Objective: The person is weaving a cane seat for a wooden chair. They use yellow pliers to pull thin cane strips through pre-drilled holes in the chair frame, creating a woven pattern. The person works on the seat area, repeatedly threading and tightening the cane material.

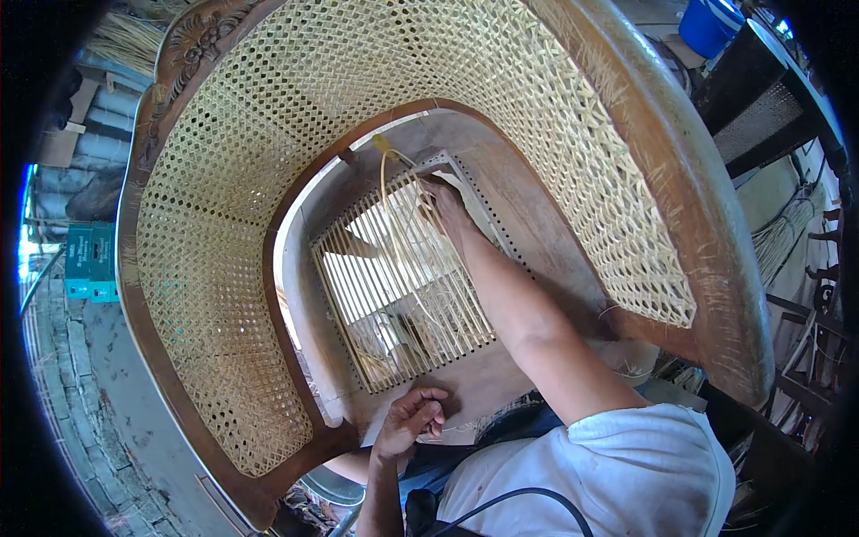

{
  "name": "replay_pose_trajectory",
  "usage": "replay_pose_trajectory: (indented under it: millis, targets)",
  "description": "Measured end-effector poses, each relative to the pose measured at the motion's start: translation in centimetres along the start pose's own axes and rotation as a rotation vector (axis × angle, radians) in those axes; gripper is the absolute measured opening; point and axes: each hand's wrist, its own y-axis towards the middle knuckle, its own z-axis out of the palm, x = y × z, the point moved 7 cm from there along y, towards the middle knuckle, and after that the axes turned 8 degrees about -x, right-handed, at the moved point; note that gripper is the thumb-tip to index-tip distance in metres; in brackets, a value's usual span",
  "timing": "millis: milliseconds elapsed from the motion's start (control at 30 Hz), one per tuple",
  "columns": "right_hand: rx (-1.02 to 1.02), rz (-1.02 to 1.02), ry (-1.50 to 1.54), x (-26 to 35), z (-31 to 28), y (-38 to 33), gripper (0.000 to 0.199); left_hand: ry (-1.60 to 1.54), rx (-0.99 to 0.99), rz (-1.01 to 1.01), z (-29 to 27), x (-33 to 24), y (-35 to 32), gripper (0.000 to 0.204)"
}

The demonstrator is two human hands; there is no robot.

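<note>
A wooden armchair frame (501, 389) surrounds my arms, its seat opening edged with small drilled holes. Parallel cane strands (358, 309) stretch across that opening, front to back. One loose, longer cane strand (386, 192) loops up over them near the back rail. My right hand (443, 204) reaches to the back right of the opening, fingers bent at the loose strand; the fingertips are partly hidden. By the front rail, my left hand (410, 423) is loosely curled with the thumb folded in, and nothing shows in it.
Woven cane panels (215, 215) curve around the back and both arms of the chair. Green boxes (89, 261) stand at the left. A blue bucket (710, 27), a dark chair (765, 98) and a bundle of cane (787, 224) are at the right. A black cable (537, 490) crosses my shirt.
</note>
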Motion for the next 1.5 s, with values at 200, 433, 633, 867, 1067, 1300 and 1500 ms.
replay_pose_trajectory:
  millis: [200,433,633,867,1067,1300,1500]
  targets:
    - [0.115,-0.012,0.145,-0.2,-0.8,2.0,0.019,0.011,0.033,0.023,0.4,-0.8,0.1,0.024]
    - [-0.041,-0.105,0.106,0.7,-0.7,1.1,0.029,-0.016,0.027,0.020,0.1,-0.1,0.1,0.025]
    - [-0.023,-0.126,0.090,1.1,-1.4,2.0,0.037,-0.008,0.002,0.015,0.6,-0.8,-0.1,0.025]
    - [-0.226,-0.121,-0.160,1.8,-0.5,-0.1,0.036,-0.013,-0.004,0.009,0.2,-0.4,0.0,0.024]
    - [-0.120,-0.156,-0.091,1.9,-0.9,0.7,0.034,-0.015,0.022,0.030,0.5,-0.7,0.1,0.024]
    - [-0.125,-0.215,-0.118,2.3,-0.1,0.8,0.036,-0.012,0.009,0.024,0.1,-0.3,0.2,0.023]
    - [-0.021,-0.229,0.045,3.0,-0.9,0.7,0.033,-0.029,0.016,0.006,0.5,-0.8,0.2,0.023]
